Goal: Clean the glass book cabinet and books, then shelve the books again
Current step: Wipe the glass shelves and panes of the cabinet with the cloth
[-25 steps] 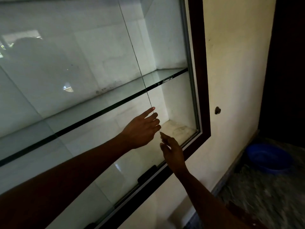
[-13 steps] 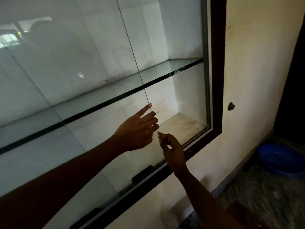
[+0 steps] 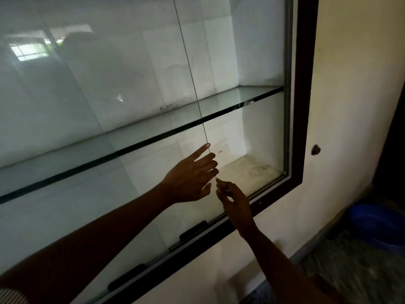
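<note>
- Left hand (image 3: 190,174) is flat, straight fingers on the thin edge of the sliding glass pane (image 3: 191,73). Right hand (image 3: 235,200) is curled just below, can't tell if it's pinching.
- I'd push slow and even: slick hard glass in a dark cabinet frame (image 3: 304,84).
- Glass shelf (image 3: 219,102) is bare, no books in sight.

View: one head-worn wide-angle camera.
Position: in front of the glass book cabinet (image 3: 304,106), toward its right end.
Facing: forward and down, tilted so the glass shelf (image 3: 241,95) slopes up to the right.
Nearness: close; left grip (image 3: 188,178) and right grip (image 3: 235,202) sit at the glass pane (image 3: 98,106) edge, frame centre.
Margin: wall (image 3: 350,84), floor (image 3: 350,270), blue basin (image 3: 379,224) at right.
</note>
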